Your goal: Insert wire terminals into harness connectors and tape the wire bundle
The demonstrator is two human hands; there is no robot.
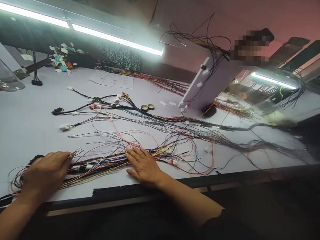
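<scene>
A bundle of many coloured wires [103, 163] lies along the near edge of the white table [31, 129]. My left hand [46, 170] is at the bundle's left end, its fingers closed round some wires whose bare ends poke out past the fingertips. Farther right, my right hand [142, 165] rests palm down on the bundle, fingers stretched out and pressed on the wires. Just right of it is a small white and red connector [173, 162]. A dark harness with a black connector [57, 111] and a white connector [66, 127] lies beyond the hands.
Two tape rolls [148, 107] sit mid-table near long wires running right. A paper sheet [112, 80] lies behind. A white upright panel [194, 82] stands at the back, wires draped over it. Lit tube lamps [115, 37] hang above. Another person [250, 49] is at the back right.
</scene>
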